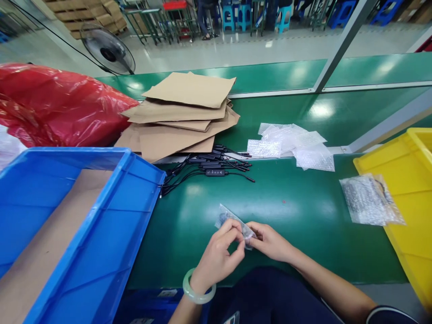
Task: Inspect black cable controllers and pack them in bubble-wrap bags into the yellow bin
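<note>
Over the front of the green table, both my hands are at a small bubble-wrap bag (224, 211) with something dark inside. My right hand (268, 240) pinches its right end between thumb and fingers. Bent over the bag's near side is my left hand (221, 252), fingers curled and closed on its edge; a pale green bangle circles that wrist. Beyond them lies a bunch of black cables with small inline controllers (215, 172). Several flat bubble-wrap bags (286, 141) are spread at the back right. What exactly sits in the held bag cannot be made out.
At left stands a blue crate (135, 202) with cardboard inside, a red plastic bag (60, 103) behind it. Brown cardboard sheets (189, 94) are stacked at the back. A filled bubble-wrap bag (367, 200) rests at the rim of the yellow crate (411, 189) on the right.
</note>
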A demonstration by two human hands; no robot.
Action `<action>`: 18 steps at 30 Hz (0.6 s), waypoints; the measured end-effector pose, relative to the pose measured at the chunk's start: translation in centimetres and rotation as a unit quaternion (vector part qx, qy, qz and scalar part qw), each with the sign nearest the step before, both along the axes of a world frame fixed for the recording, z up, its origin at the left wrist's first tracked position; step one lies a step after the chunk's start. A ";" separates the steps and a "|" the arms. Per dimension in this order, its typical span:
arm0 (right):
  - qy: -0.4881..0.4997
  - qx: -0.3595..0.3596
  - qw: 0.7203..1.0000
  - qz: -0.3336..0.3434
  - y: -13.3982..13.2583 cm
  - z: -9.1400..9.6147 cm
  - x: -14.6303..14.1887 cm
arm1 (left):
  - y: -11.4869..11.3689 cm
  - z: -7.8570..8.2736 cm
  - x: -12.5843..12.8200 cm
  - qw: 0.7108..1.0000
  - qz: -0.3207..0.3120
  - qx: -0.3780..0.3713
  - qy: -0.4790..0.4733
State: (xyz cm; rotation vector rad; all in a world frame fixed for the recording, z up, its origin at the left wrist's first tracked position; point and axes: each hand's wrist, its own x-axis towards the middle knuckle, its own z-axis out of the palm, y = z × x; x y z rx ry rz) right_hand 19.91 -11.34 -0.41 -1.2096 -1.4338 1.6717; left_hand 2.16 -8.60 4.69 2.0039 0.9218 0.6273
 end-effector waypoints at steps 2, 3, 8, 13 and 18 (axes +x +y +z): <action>-0.012 0.029 0.999 -0.018 0.1 -0.2 -0.3 | -0.3 0.1 0.5 1.000 -0.024 0.000 -0.006; -0.016 0.038 0.999 -0.020 0.1 -0.2 -0.3 | -0.4 0.1 0.6 0.999 -0.032 0.004 -0.007; -0.118 0.081 0.989 0.036 0.1 0.9 0.7 | 1.4 -0.3 -1.3 0.992 -0.027 0.102 0.075; -0.226 0.143 0.958 0.098 0.0 2.2 2.9 | 3.7 -1.3 -2.9 0.967 -0.105 0.089 0.216; -0.309 0.229 0.922 0.029 -0.2 3.9 3.9 | 3.7 -2.9 -1.7 0.964 -0.122 0.095 0.215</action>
